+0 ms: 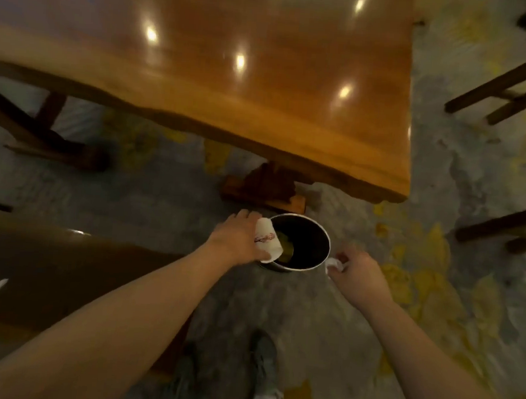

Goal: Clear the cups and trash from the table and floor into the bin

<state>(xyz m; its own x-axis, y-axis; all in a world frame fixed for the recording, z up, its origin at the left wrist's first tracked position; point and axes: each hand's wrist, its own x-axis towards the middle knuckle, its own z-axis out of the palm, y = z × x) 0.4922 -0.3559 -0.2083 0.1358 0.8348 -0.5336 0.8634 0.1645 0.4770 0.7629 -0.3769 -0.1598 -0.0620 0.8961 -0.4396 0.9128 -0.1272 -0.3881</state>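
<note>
At the far left a dark, glossy brown chair seat point(48, 265) fills the lower corner, its smooth surface catching a streak of light. Above it stretches the wooden table point(233, 72), a thick slab of polished orange-brown timber with a wavy natural edge, shiny enough to mirror the ceiling lamps as bright ovals. Its top looks bare in the part on view. A chunky carved foot point(265, 190) of the same reddish wood stands on the floor point(162, 198), which is mottled grey with yellow blotches, like worn painted concrete.

The person's left hand point(237, 238) is wrapped around a white paper cup point(268, 241), a tapered cylinder with a reddish print on its side, tipped over the left rim of the bin. The round bin point(324, 234) has a thin metallic rim and a dark inside, with something yellowish lying in it.

Just right of the bin, the right hand point(359, 271) is closed around a crumpled white wad of paper point(335, 264), soft and creased, held beside the rim rather than over the opening.

Below, grey shoes point(263, 355) stand on the floor. At the far right, dark wooden chair legs point(500, 88) angle across the speckled ground.
</note>
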